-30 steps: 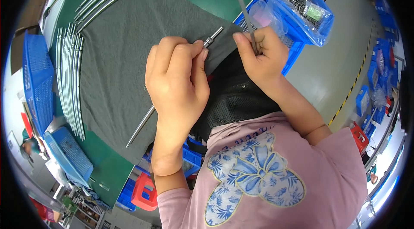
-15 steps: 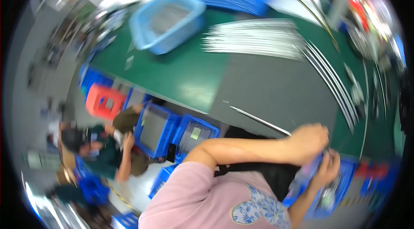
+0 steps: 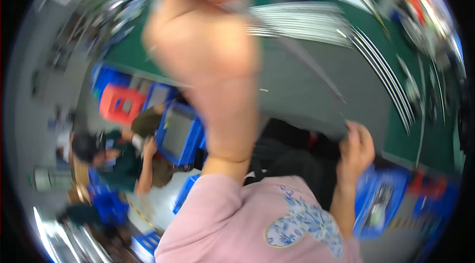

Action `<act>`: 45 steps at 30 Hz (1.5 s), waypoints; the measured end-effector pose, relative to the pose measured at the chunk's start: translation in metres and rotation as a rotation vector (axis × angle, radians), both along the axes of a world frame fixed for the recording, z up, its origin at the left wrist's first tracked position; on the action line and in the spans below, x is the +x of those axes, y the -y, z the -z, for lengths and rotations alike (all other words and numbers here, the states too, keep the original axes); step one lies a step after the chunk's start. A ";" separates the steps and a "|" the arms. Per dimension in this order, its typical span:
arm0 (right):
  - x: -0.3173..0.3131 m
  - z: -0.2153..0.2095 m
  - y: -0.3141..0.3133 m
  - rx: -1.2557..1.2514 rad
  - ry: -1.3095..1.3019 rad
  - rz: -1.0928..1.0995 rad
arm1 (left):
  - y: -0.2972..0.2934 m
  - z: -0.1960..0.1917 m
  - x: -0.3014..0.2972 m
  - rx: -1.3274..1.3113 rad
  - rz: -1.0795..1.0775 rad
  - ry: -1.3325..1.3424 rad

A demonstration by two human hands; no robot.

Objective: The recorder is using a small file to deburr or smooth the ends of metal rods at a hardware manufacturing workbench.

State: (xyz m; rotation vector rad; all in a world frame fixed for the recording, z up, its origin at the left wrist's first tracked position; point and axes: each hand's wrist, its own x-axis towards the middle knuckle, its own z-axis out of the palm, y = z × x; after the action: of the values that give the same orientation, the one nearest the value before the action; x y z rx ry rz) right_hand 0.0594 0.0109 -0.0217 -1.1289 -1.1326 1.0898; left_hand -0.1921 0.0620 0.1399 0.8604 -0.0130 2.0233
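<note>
My left hand (image 3: 203, 30) is raised high at the upper left, close to the camera and smeared by motion, so I cannot tell what its fingers do. A thin grey rod (image 3: 316, 70), blurred, slants across the grey mat (image 3: 297, 97) toward that hand; whether the hand holds it is unclear. Its lower end points at my right hand (image 3: 357, 151), which is low near the table's front edge. The right fingers are pinched together, with a tiny dark tip just beyond them that I cannot make out.
A stack of thin silvery strips (image 3: 302, 20) lies at the back of the green table (image 3: 126, 57), with several long metal rods (image 3: 383, 75) at its right. Blue crates (image 3: 180, 132) and a red stool (image 3: 121, 104) stand left; another person (image 3: 118, 156) sits there. A blue bin (image 3: 381, 203) is lower right.
My left hand has swung from beside the right hand up to the upper left. The thin rod has shifted up and away from the front edge. The right hand has moved slightly up and left.
</note>
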 end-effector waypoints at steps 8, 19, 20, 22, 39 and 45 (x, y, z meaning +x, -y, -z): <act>0.011 -0.005 0.016 -0.088 -0.521 0.002 | -0.025 0.074 0.024 -0.412 0.165 0.374; 0.014 -0.007 0.037 -0.030 -0.375 0.120 | -0.026 0.109 0.013 -0.614 0.243 0.545; 0.015 -0.007 0.037 -0.033 -0.377 0.120 | -0.025 0.110 0.013 -0.617 0.240 0.543; 0.016 -0.009 0.038 0.006 -0.336 0.113 | -0.025 0.112 0.012 -0.632 0.235 0.568; 0.052 -0.015 0.038 -0.114 -0.503 0.271 | 0.026 0.125 -0.003 -0.893 -0.120 -0.783; 0.064 0.002 0.038 -0.188 -0.427 0.345 | 0.040 0.120 0.007 -1.169 -0.358 -1.545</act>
State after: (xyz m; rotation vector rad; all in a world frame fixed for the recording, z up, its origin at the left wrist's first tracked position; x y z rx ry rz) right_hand 0.1238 -0.0275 -0.0233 -1.1163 -0.4893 1.1086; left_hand -0.1849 0.0218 0.0201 1.3382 1.9937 0.7866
